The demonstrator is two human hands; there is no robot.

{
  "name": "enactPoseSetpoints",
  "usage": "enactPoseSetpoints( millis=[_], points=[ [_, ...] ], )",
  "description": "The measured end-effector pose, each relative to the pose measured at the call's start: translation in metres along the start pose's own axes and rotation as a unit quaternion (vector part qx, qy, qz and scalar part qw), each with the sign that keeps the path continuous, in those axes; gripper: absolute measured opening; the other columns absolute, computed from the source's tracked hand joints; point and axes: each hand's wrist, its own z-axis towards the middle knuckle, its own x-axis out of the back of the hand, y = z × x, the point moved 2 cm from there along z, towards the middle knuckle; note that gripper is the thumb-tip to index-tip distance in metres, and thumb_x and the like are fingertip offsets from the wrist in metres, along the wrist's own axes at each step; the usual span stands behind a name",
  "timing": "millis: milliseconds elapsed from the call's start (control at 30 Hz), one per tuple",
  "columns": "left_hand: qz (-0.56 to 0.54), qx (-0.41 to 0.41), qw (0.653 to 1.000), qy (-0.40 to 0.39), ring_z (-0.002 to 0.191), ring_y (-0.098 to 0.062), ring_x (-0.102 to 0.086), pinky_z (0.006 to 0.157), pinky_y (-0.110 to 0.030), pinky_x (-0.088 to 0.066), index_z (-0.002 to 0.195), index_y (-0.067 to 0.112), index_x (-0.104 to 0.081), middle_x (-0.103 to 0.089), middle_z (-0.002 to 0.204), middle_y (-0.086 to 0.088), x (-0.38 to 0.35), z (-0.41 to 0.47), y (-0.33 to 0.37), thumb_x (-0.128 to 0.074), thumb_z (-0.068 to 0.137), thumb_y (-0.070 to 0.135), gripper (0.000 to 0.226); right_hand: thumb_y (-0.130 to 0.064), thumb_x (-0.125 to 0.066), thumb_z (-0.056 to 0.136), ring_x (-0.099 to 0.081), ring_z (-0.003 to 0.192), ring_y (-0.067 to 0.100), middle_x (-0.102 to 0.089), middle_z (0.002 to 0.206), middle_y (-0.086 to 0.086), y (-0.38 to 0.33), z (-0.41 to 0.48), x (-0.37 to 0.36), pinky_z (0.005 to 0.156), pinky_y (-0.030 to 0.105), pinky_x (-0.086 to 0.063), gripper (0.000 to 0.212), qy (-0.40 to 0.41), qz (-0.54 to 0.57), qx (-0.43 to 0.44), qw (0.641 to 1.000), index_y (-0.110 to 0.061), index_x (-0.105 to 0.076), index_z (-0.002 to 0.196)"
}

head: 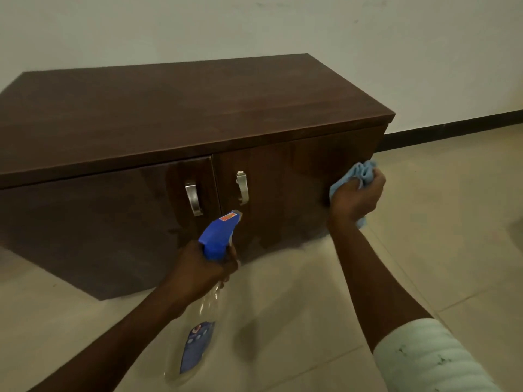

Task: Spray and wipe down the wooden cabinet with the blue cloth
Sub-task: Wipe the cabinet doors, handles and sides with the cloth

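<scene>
From the head camera, the wooden cabinet (169, 108) stands on a pale tiled floor (424, 236) against a light wall (254, 24), its dark brown top bare and its two glossy doors shut. Each door carries a curved metal handle, the left handle (194, 198) and the right handle (242, 186) sitting close on either side of the centre gap.

The left hand (203, 267) is wrapped around the neck of a spray bottle (198, 343), fingers curled at the trigger. The bottle's blue spray head points toward the doors, just below the right handle, and its clear body with a blue label hangs down toward the camera.

The right hand (353, 199) clutches the blue cloth (365, 172) in a bunched fist. The cloth lies against the front of the right door (283, 179), near that door's outer edge and about halfway up, with folds spilling above and below the fist. A white sleeve (424, 357) covers the upper right arm. A black skirting strip (452, 128) runs along the wall to the right of the cabinet.
</scene>
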Motion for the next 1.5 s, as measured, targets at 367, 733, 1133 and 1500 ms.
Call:
enactPoseSetpoints(
  millis=[367, 733, 1133, 1500],
  points=[
    [0.092, 0.116, 0.989, 0.003, 0.042, -0.006, -0.060, 0.043, -0.015, -0.046, 0.080, 0.014, -0.062, -0.064, 0.049, -0.001, 0.016, -0.011, -0.053, -0.077, 0.072, 0.015, 0.017, -0.021, -0.056, 0.095, -0.061, 0.106, 0.020, -0.059, 0.108, 0.000, 0.031, -0.050, 0.004, 0.088, 0.018, -0.044, 0.028, -0.127, -0.048, -0.013, 0.991, -0.014, -0.050, 0.121],
    [0.029, 0.109, 0.993, 0.045, 0.045, -0.006, -0.062, 0.045, -0.018, -0.049, 0.082, 0.019, -0.062, -0.065, 0.061, -0.003, 0.020, -0.009, -0.056, -0.076, 0.073, 0.012, 0.018, 0.003, -0.068, 0.078, -0.046, 0.114, 0.008, -0.049, 0.121, 0.016, 0.044, -0.175, -0.003, 0.098, 0.016, -0.044, 0.033, -0.381, -0.047, 0.272, 0.882, -0.005, -0.061, 0.109],
    [0.021, 0.110, 0.993, 0.027, 0.047, -0.005, -0.063, 0.045, -0.016, -0.048, 0.081, 0.024, -0.060, -0.065, 0.058, 0.000, 0.030, -0.013, -0.069, -0.075, 0.074, 0.016, 0.019, 0.004, -0.065, 0.079, -0.061, 0.096, 0.030, -0.066, 0.101, 0.017, 0.113, -0.144, -0.001, 0.081, 0.020, -0.039, 0.024, -0.207, -0.136, -0.023, 0.969, 0.002, -0.061, 0.102],
    [0.045, 0.093, 0.995, 0.009, 0.046, -0.005, -0.063, 0.041, -0.011, -0.045, 0.075, 0.020, -0.060, -0.065, 0.051, 0.001, 0.012, -0.009, -0.067, -0.075, 0.074, 0.015, 0.016, -0.013, -0.066, 0.083, -0.062, 0.074, 0.014, -0.065, 0.074, 0.003, 0.121, -0.138, 0.009, 0.062, 0.023, -0.049, 0.014, -0.291, -0.119, -0.126, 0.941, -0.009, -0.061, 0.095]
  ],
)
